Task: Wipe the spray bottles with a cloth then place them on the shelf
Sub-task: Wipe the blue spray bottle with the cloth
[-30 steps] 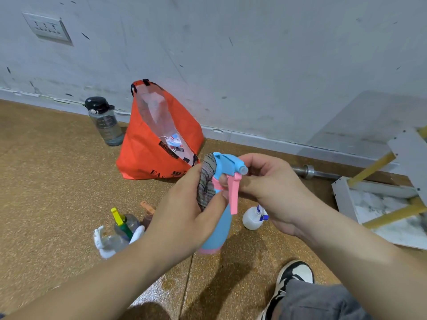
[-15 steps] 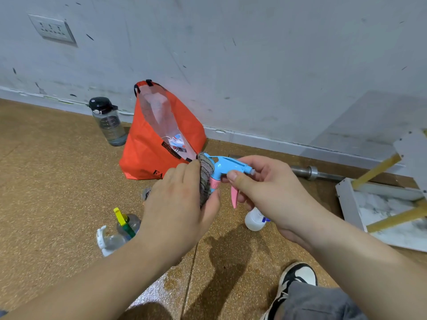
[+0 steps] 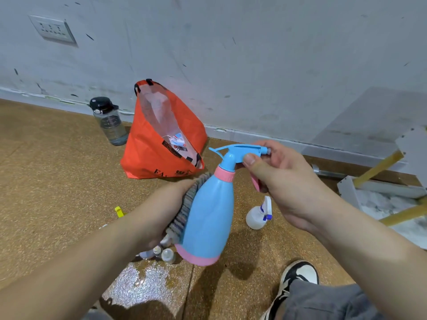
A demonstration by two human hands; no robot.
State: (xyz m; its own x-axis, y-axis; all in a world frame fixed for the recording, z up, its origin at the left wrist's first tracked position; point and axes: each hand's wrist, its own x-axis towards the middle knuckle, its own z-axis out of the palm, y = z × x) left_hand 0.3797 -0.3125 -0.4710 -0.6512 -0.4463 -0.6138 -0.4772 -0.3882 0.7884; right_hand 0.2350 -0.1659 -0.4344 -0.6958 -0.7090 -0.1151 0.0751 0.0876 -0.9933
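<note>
A blue spray bottle point(image 3: 210, 213) with a pink collar, pink base and blue trigger head hangs tilted in front of me. My right hand point(image 3: 284, 181) grips its nozzle and trigger at the top. My left hand point(image 3: 171, 204) presses a grey striped cloth point(image 3: 184, 209) against the bottle's left side. A small white spray bottle point(image 3: 257, 215) lies on the floor to the right. Several small bottles point(image 3: 161, 251) sit on the floor below my left hand, mostly hidden. The white shelf point(image 3: 381, 197) with yellow posts stands at the right edge.
An orange bag point(image 3: 157, 158) leans open by the wall, with a dark water bottle point(image 3: 109, 121) to its left. A metal bar point(image 3: 328, 173) lies along the skirting. A wet patch point(image 3: 147, 287) shines on the cork floor. My shoe point(image 3: 298, 282) is at the bottom right.
The bottle has swung up so its whole body faces me. My left hand with the cloth has slid down from the neck onto the bottle's side.
</note>
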